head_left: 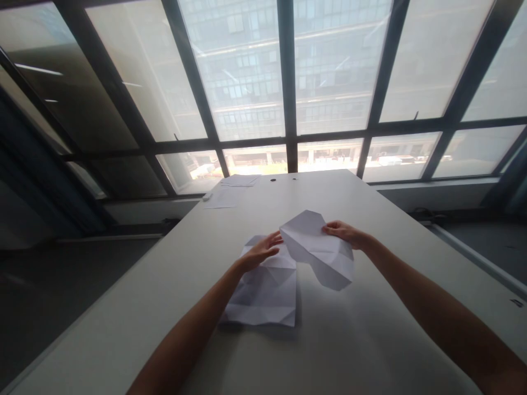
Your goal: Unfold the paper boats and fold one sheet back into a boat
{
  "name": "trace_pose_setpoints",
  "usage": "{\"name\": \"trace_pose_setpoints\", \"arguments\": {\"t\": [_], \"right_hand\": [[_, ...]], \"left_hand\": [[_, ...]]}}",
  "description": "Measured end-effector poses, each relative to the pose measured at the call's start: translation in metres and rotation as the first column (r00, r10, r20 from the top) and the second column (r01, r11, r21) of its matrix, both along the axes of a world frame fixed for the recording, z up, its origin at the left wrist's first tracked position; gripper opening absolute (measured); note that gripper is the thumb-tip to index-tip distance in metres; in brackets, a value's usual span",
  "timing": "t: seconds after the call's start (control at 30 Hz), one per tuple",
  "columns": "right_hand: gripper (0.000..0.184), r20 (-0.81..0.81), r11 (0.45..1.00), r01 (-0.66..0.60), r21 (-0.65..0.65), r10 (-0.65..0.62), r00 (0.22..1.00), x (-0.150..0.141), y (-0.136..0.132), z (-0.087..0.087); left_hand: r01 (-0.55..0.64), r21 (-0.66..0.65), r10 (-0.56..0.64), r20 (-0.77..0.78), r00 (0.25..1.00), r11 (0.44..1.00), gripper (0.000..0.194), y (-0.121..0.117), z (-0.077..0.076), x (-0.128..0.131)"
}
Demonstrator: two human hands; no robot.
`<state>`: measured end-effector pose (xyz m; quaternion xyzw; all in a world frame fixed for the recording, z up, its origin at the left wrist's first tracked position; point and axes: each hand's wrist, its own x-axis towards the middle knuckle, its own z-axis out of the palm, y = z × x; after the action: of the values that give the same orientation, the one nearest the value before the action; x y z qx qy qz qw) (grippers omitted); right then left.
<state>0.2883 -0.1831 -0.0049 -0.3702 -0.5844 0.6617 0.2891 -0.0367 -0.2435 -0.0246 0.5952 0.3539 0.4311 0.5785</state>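
Note:
My right hand (341,231) pinches the upper right edge of a creased sheet of white paper (315,241), which is held tilted above the table. My left hand (263,251) has its fingers stretched out, close to the left corner of that sheet. Beneath the left hand and forearm lies another folded white paper (267,299), with crease lines across it and its near edge slightly raised. Whether the left fingertips touch either paper I cannot tell.
The long white table (177,274) reaches toward a wall of windows (247,82). Flat sheets of paper (222,197) lie at its far left, beside a small white object (207,196). Two small dark spots (273,180) mark the far end.

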Motion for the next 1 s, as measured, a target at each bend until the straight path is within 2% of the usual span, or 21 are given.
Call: {"name": "trace_pose_setpoints", "arguments": {"t": [0.07, 0.13, 0.2, 0.27, 0.33, 0.37, 0.43, 0.5, 0.6, 0.73, 0.87, 1.0], "right_hand": [[0.043, 0.007, 0.998, -0.067, -0.009, 0.067, 0.998, -0.013, 0.001, 0.003], [0.044, 0.017, 0.993, -0.118, -0.007, 0.118, 0.993, -0.023, 0.002, 0.006], [0.046, 0.040, 0.988, -0.156, 0.007, 0.155, 0.987, -0.029, 0.005, 0.010], [0.049, 0.086, 0.984, -0.167, 0.058, 0.161, 0.983, -0.032, 0.012, 0.013], [0.051, 0.177, 0.972, -0.156, 0.178, 0.125, 0.976, -0.034, 0.022, 0.016], [0.051, 0.246, 0.953, -0.149, 0.264, 0.083, 0.966, -0.037, 0.029, 0.016], [0.049, 0.417, 0.878, -0.174, 0.447, -0.032, 0.908, -0.046, 0.043, 0.016], [0.041, 0.608, 0.777, -0.257, 0.575, -0.196, 0.769, -0.064, 0.056, 0.013], [0.025, 0.669, 0.749, -0.307, 0.587, -0.235, 0.705, -0.101, 0.064, 0.001], [0.017, 0.704, 0.730, -0.355, 0.584, -0.238, 0.669, -0.153, 0.060, -0.020], [0.014, 0.739, 0.756, -0.396, 0.521, -0.168, 0.652, -0.192, 0.056, -0.031], [0.026, 0.728, 0.793, -0.343, 0.503, -0.175, 0.662, -0.222, 0.058, -0.027]], "left_hand": [[0.059, 0.024, -0.059, -0.023, 0.998, 0.998, 0.064, -0.006, 0.000, -0.001], [0.063, 0.022, -0.061, -0.087, 0.994, 0.998, 0.055, -0.011, 0.000, -0.002], [0.037, -0.003, -0.037, -0.174, 0.984, 0.999, 0.043, -0.015, 0.001, -0.006], [-0.007, -0.033, 0.000, -0.218, 0.976, 0.999, 0.046, -0.022, 0.002, -0.014], [-0.076, -0.051, 0.064, -0.205, 0.977, 0.996, 0.051, -0.031, 0.002, -0.026], [-0.115, -0.057, 0.101, -0.205, 0.974, 0.992, 0.052, -0.037, 0.001, -0.032], [-0.185, -0.066, 0.160, -0.277, 0.947, 0.980, 0.053, -0.049, -0.003, -0.045], [-0.266, -0.065, 0.218, -0.407, 0.887, 0.962, 0.052, -0.063, -0.009, -0.056], [-0.340, -0.019, 0.276, -0.540, 0.795, 0.940, 0.050, -0.084, -0.019, -0.071], [-0.269, 0.034, 0.224, -0.657, 0.720, 0.963, 0.048, -0.106, -0.024, -0.083], [-0.217, 0.075, 0.202, -0.731, 0.652, 0.973, 0.043, -0.115, -0.022, -0.089], [-0.206, 0.082, 0.199, -0.736, 0.647, 0.975, 0.036, -0.118, -0.024, -0.092]]}}
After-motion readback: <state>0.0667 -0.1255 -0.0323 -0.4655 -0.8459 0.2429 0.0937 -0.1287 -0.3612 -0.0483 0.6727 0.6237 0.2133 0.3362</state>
